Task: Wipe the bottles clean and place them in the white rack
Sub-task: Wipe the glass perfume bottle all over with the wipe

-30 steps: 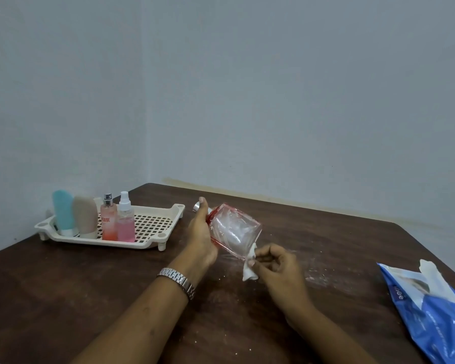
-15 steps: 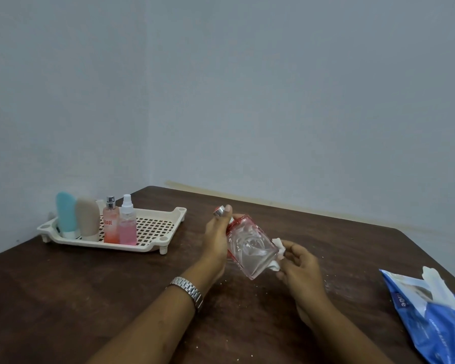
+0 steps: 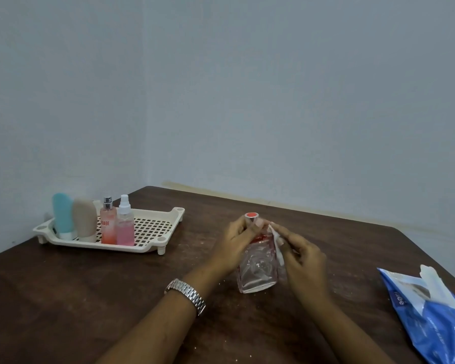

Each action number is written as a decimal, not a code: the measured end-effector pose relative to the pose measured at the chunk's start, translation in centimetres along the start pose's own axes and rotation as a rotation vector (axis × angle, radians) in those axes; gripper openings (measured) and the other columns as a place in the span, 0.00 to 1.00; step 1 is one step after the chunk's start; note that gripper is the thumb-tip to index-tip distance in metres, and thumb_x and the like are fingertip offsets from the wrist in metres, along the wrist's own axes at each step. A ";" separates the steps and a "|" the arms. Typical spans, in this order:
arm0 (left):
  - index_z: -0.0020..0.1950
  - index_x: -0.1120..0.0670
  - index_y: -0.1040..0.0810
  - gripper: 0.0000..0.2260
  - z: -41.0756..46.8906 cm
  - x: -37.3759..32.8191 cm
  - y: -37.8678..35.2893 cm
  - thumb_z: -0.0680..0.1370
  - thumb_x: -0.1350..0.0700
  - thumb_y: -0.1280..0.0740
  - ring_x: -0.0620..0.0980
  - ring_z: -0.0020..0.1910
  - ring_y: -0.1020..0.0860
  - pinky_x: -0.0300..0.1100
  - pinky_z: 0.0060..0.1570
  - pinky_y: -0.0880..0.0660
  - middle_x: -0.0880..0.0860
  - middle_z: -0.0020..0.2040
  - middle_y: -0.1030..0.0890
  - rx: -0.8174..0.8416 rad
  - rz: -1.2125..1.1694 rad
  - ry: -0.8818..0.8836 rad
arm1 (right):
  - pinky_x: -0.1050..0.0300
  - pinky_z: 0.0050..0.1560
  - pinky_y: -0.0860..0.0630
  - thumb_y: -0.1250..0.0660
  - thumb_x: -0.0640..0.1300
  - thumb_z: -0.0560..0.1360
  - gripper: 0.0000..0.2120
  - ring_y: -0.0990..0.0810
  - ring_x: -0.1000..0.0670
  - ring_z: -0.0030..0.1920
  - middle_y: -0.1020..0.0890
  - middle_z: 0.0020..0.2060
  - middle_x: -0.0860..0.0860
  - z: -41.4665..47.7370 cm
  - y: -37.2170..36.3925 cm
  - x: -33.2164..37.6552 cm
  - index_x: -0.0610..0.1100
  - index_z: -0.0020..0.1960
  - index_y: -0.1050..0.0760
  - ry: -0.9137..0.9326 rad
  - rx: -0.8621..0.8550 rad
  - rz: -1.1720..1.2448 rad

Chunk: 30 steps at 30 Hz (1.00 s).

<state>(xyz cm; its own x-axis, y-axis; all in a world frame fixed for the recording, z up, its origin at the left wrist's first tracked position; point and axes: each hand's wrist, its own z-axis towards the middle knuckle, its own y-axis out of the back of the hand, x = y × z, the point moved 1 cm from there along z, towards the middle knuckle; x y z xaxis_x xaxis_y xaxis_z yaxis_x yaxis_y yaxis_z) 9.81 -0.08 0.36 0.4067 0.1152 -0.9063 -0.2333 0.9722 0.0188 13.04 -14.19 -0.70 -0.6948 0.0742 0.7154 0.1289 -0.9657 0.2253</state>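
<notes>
— What is on my left?
— A white rack [image 3: 168,219] on the dark wooden table [image 3: 63,298]. At its left end, upright in a row, stand a blue tube [image 3: 62,215], a beige tube [image 3: 84,219], an orange spray bottle [image 3: 108,227] and a pink spray bottle [image 3: 125,227].
— And my hands?
— In the centre, your left hand [image 3: 234,245], with a wristwatch [image 3: 185,295] on its wrist, grips a clear bottle [image 3: 258,271] by the neck, under its red cap [image 3: 251,215]. The bottle is upright, well apart from the rack. Your right hand [image 3: 302,256] pinches a white wipe [image 3: 277,245] against the bottle's right side. A blue packet [image 3: 436,316] lies far right.
</notes>
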 end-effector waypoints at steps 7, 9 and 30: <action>0.69 0.49 0.32 0.17 -0.5 -0.5 -0.4 0.80 0.51 0.42 0.40 0.62 0.25 0.36 0.57 0.26 0.49 0.66 0.26 0.153 -0.088 -0.035 | 0.67 0.51 0.30 0.39 0.33 0.70 0.18 0.23 0.50 0.49 0.18 0.50 0.52 0.5 0.3 0.6 0.44 0.55 0.19 0.405 0.009 -0.489; 0.69 0.47 0.34 0.15 -0.4 -0.5 -0.3 0.82 0.53 0.43 0.44 0.65 0.26 0.40 0.61 0.26 0.51 0.67 0.27 0.167 -0.093 -0.071 | 0.62 0.49 0.29 0.40 0.34 0.71 0.16 0.22 0.47 0.48 0.17 0.50 0.48 0.5 0.4 0.6 0.42 0.55 0.19 0.441 0.024 -0.552; 0.51 0.57 0.28 0.07 1.0 1.2 1.0 0.82 0.58 0.46 0.51 0.52 0.20 0.42 0.48 0.22 0.58 0.53 0.19 -0.032 -0.389 -0.045 | 0.71 0.48 0.27 0.34 0.36 0.75 0.13 0.23 0.64 0.47 0.20 0.49 0.57 1.0 -1.7 -0.9 0.48 0.56 0.20 -0.003 0.000 -0.201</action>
<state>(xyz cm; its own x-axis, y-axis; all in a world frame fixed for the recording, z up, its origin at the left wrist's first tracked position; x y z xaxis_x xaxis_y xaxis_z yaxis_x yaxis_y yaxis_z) 10.93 1.23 -0.26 0.5082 -0.2517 -0.8236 -0.0809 0.9381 -0.3367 14.15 -12.34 -1.09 -0.7045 0.2666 0.6577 -0.0122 -0.9312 0.3644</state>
